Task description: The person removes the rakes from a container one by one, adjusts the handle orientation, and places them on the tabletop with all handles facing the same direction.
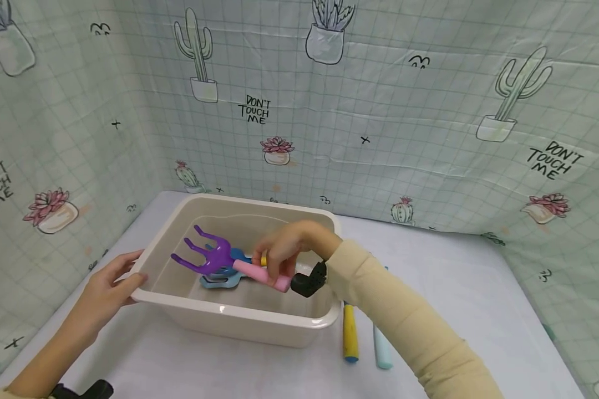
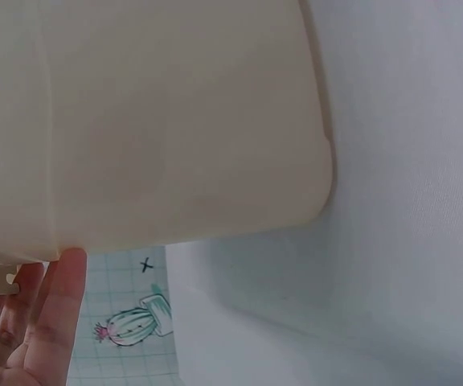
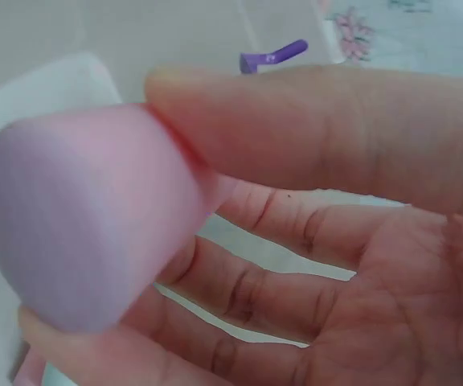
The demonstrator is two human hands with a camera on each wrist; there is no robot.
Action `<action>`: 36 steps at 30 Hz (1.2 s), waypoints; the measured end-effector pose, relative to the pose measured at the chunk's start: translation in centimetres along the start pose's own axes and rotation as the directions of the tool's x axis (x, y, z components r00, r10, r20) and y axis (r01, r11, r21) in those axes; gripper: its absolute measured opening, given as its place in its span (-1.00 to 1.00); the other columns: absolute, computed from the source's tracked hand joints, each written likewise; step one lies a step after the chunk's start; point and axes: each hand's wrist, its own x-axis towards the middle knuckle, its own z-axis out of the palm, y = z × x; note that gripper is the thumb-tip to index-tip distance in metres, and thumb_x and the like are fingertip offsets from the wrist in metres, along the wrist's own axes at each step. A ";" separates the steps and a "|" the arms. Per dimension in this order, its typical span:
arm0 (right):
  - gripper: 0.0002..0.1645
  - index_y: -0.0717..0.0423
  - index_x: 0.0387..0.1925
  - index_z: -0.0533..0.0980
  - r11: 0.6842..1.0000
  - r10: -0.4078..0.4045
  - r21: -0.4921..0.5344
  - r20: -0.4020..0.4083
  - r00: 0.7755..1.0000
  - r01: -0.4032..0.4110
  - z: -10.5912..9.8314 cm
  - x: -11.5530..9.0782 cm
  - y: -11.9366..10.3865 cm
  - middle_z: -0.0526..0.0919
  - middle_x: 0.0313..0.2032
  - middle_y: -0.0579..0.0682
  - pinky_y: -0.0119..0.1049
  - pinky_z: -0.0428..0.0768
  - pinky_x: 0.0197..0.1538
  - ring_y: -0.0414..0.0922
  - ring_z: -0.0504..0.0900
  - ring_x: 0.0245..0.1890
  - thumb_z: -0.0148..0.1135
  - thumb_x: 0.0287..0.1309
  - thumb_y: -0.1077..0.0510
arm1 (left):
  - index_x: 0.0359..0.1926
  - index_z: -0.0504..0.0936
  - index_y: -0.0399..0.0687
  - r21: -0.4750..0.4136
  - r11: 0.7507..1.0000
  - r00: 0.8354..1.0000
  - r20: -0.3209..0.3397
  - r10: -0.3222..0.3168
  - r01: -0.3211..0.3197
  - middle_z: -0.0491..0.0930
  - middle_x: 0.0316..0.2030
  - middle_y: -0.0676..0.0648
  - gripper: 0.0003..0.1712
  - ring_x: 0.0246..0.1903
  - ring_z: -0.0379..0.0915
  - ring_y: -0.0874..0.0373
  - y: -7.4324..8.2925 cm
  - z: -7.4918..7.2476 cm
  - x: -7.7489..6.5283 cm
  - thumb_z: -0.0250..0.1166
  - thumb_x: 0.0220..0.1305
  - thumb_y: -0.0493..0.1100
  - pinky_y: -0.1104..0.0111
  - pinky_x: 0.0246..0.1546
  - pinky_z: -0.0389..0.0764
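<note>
Inside a beige plastic basin (image 1: 239, 315), my right hand (image 1: 285, 250) pinches the pink handle of a toy hand rake (image 1: 217, 258) with purple tines. The tines point to the left, over blue toy tools (image 1: 221, 281) lying on the basin floor. Close up in the right wrist view, thumb and fingers wrap the pink handle (image 3: 135, 185) near its rounded end. My left hand (image 1: 111, 284) grips the basin's rim at the left corner, thumb on top. In the left wrist view, its fingers (image 2: 59, 314) lie against the basin's underside.
To the right of the basin, a yellow handle (image 1: 350, 332) and a pale blue handle (image 1: 382, 349) lie on the white tabletop (image 1: 454, 310), partly hidden by my right sleeve. A cactus-print cloth (image 1: 359, 111) rises behind and at both sides.
</note>
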 end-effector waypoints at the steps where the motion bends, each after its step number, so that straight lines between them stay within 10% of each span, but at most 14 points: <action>1: -0.64 0.10 -0.15 0.36 1.000 -0.010 0.013 -0.011 1.000 0.010 0.0 -0.3 0.0 0.47 -0.40 0.00 -0.42 0.53 -0.42 -0.16 0.49 -0.51 0.18 -0.03 0.34 | 0.30 0.21 -0.27 -0.001 1.000 1.000 -0.005 0.004 -0.004 0.48 -0.07 0.23 -0.43 -0.31 0.41 0.62 -0.1 -0.1 0.0 0.07 0.35 -0.13 0.48 -0.40 0.60; 9: -0.57 0.14 -0.02 0.41 0.996 -0.067 0.056 -0.149 0.987 0.076 -0.2 -3.3 0.9 0.48 -0.29 0.03 -0.37 0.61 -0.35 -0.16 0.55 -0.42 0.23 0.00 0.28 | 0.30 0.22 -0.21 -0.014 0.999 1.000 -0.007 0.030 -0.030 0.29 -0.21 0.57 -0.43 -0.29 0.40 0.64 -0.6 -0.5 0.3 0.08 0.35 -0.11 0.48 -0.40 0.60; 36: -0.52 0.26 0.04 0.37 0.924 -0.172 0.221 -0.490 0.854 0.313 4.6 -13.7 10.6 0.53 -0.28 0.06 -0.22 0.60 -0.27 -0.13 0.60 -0.44 0.20 0.06 0.21 | 0.29 0.28 -0.09 -0.031 0.998 0.999 0.010 0.046 -0.045 0.33 -0.22 0.58 -0.48 -0.30 0.42 0.62 -0.7 -0.5 0.5 0.09 0.34 -0.15 0.49 -0.42 0.60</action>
